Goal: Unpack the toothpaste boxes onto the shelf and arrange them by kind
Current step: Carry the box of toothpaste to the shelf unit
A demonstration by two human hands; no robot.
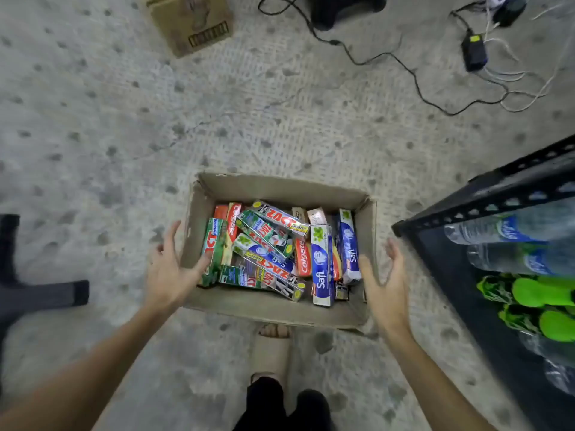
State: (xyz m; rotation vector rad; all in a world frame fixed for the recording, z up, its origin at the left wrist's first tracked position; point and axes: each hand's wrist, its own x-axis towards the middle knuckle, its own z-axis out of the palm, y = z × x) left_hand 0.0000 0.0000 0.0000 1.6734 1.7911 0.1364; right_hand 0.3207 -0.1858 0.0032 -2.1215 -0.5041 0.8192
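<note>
Flanking one carton, two empty hands.

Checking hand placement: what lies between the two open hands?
In the head view, the cardboard box of toothpaste boxes sits between left hand and right hand.

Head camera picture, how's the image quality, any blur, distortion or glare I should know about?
In the head view, light is soft and even, with no harsh glare. The carton and its toothpaste boxes are sharp enough to read brand names. Wide-angle distortion bends the shelf at right. The left hand, right hand and forearms look slightly smeared, and the edges are soft.
</note>
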